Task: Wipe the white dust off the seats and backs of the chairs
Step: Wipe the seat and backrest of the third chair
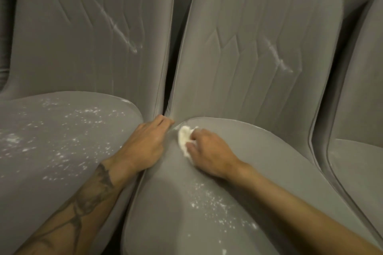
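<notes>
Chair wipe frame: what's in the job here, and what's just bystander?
In the job: white cloth in right hand; left hand resting between seats; middle chair, left chair, both dusty; right chair.
Bystander: only the dark background behind the chairs.

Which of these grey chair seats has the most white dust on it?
The left seat: white specks scatter across most of it. The middle seat, where the right hand holds a cloth, has just one patch near its front.
</notes>
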Action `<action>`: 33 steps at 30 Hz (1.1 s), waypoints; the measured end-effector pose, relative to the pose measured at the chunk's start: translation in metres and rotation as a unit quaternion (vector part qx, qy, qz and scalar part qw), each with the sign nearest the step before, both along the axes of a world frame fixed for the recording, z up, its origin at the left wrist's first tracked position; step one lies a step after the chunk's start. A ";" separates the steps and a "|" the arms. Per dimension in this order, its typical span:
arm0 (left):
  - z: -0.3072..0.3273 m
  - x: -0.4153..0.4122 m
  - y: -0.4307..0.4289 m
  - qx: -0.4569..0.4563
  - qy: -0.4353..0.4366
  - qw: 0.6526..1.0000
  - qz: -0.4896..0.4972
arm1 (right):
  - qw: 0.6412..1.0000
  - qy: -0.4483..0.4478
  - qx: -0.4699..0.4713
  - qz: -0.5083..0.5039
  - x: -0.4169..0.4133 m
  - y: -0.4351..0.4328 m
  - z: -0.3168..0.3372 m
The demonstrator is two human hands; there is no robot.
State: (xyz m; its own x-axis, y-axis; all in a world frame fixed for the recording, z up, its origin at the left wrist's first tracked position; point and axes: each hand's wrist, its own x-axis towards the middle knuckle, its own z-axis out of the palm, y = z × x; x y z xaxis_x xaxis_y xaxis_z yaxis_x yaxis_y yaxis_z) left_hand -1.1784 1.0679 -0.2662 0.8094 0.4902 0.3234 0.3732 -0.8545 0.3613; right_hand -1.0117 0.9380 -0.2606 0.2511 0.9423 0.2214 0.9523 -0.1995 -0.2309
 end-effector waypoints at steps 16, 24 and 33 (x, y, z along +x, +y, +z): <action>-0.005 -0.007 -0.024 -0.054 -0.001 0.997 0.045 | 0.998 0.023 0.014 0.062 0.013 -0.073 -0.004; -0.007 -0.012 -0.014 -0.103 0.019 0.994 0.028 | 0.983 -0.018 -0.048 -0.176 0.093 -0.092 0.012; -0.002 -0.017 -0.024 -0.086 0.062 0.994 0.022 | 0.997 0.019 -0.036 -0.064 0.040 -0.135 0.016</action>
